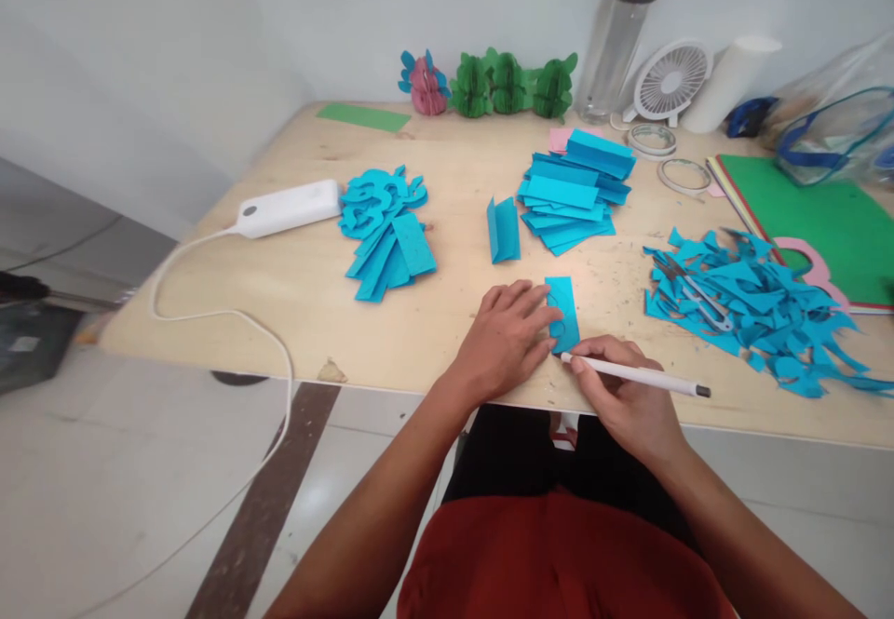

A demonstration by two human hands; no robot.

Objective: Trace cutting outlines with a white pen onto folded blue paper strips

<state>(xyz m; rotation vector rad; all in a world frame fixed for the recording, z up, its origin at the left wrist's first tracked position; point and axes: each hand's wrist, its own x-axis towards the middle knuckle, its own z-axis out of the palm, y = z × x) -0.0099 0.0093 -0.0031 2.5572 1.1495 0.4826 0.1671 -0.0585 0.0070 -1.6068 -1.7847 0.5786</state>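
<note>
A small blue paper piece (564,307) with a curved drawn line lies near the table's front edge. My left hand (504,338) rests flat with fingers spread, its fingertips on the paper's left side. In my right hand (625,396) is a white pen (646,377), its tip at the paper's lower right corner. Just above stands a folded blue paper (504,230). Behind it is a pile of folded blue papers (573,193). Further left, more folded papers (395,256) lie against cut blue shapes (377,200).
Blue scraps (761,307) with scissors (702,302) lie at right, beside green sheets (831,219). Along the wall are paper figures (508,85), a bottle (618,47) and a fan (671,81). A white power strip (290,208) trails its cable over the left front edge.
</note>
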